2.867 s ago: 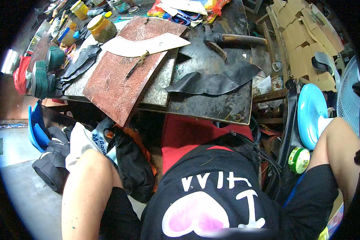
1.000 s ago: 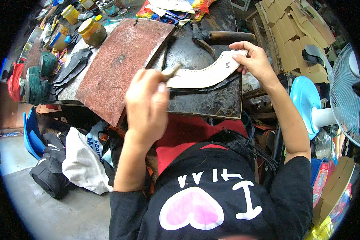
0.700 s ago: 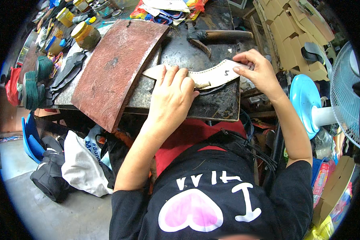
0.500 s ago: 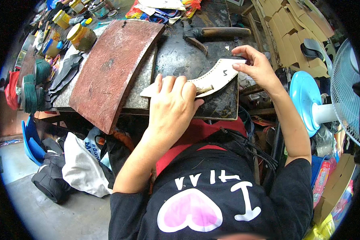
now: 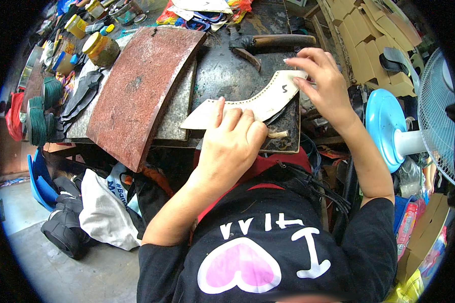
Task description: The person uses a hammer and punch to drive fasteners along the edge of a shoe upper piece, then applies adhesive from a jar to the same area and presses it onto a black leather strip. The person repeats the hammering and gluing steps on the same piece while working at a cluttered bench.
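Pattern [image 5: 258,101]: pale curved piece, centre frame, lying on dark surface [image 5: 227,70]. Left hand [image 5: 232,144] pressed flat on its lower end, gripping a small wooden-handled tool [image 5: 277,134]. Right hand [image 5: 323,83] pinching its upper end. Red board [image 5: 141,91] left; hammer [image 5: 268,43] above; fan [image 5: 419,131] right.

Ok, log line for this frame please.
left hand: pressing cream curved template flat | right hand: pinching its far end | under it: dark leather on bench

Cream pattern [image 5: 258,103] with a dotted edge — rust-red board [image 5: 141,91] left of it, dark tabletop [image 5: 227,76], light-blue fan base [image 5: 381,129] right.
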`<state>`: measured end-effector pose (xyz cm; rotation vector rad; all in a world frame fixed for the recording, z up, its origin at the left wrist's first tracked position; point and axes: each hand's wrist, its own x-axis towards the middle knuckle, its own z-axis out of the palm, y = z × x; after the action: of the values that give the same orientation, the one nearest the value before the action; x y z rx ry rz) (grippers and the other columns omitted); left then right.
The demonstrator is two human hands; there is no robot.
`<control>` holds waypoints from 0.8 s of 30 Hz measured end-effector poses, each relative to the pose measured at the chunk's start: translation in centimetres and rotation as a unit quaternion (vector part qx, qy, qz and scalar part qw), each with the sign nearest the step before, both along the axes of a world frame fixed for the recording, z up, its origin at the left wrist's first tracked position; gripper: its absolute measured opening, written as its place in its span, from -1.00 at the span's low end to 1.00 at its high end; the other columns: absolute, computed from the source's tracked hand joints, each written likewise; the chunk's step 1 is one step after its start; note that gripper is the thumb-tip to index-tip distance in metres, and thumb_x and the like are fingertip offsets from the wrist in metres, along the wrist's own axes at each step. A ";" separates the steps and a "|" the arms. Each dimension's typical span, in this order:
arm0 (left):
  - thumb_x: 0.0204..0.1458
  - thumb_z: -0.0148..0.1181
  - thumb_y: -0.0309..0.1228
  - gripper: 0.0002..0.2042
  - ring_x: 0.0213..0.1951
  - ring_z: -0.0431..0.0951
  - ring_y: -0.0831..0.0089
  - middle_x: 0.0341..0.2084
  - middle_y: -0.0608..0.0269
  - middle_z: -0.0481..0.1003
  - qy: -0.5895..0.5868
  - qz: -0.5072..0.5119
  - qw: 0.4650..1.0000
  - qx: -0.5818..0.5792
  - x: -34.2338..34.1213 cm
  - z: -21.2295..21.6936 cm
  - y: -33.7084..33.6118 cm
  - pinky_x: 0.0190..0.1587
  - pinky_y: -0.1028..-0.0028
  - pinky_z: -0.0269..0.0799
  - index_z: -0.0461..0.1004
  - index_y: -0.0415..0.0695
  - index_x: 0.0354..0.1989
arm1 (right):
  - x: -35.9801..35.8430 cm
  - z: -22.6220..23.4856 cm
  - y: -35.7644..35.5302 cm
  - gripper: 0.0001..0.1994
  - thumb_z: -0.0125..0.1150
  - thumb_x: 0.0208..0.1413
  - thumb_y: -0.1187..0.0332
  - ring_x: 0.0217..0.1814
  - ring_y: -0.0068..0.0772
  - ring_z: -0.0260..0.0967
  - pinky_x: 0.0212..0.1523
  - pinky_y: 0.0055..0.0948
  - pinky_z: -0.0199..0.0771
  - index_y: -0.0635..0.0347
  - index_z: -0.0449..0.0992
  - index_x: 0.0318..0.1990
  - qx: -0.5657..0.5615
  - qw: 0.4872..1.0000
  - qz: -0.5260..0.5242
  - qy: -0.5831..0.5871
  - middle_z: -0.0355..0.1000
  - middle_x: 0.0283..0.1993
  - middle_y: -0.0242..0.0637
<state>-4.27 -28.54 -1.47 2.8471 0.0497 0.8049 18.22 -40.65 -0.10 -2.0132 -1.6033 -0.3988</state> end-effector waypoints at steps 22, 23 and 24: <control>-0.11 0.27 -0.44 -0.80 -0.03 0.48 0.11 -0.11 0.07 0.52 -0.045 0.063 0.996 -0.052 -2.3 -1.6 0.9 0.16 -0.03 0.35 0.36 -0.18 -0.38 | -2.4 -0.6 0.0 -0.77 0.35 -0.06 0.40 0.03 -0.16 0.47 0.03 -0.26 0.48 0.09 0.62 -0.18 -0.048 0.989 0.138 0.013 0.51 -0.10 -0.25; -0.13 0.29 -0.44 -0.80 -0.05 0.48 0.11 -0.12 0.07 0.53 -0.085 0.065 0.993 -0.040 -2.5 -1.8 0.9 0.13 0.00 0.38 0.36 -0.18 -0.41 | -2.5 -0.6 0.1 -0.78 0.35 -0.06 0.39 0.02 -0.16 0.47 0.03 -0.26 0.48 0.09 0.61 -0.19 -0.041 0.989 0.143 0.008 0.51 -0.10 -0.26; -0.14 0.31 -0.45 -0.79 -0.08 0.48 0.11 -0.13 0.08 0.53 -0.126 0.066 0.989 -0.028 -2.7 -1.9 0.8 0.10 0.02 0.40 0.36 -0.18 -0.43 | -2.6 -0.5 0.3 -0.78 0.35 -0.06 0.39 0.02 -0.17 0.47 0.03 -0.27 0.48 0.09 0.60 -0.19 -0.039 0.989 0.145 0.003 0.50 -0.11 -0.26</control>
<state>-7.01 -27.76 -3.36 2.6894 0.2231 1.1652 15.66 -40.37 -0.58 -1.7947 -1.9002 -0.2236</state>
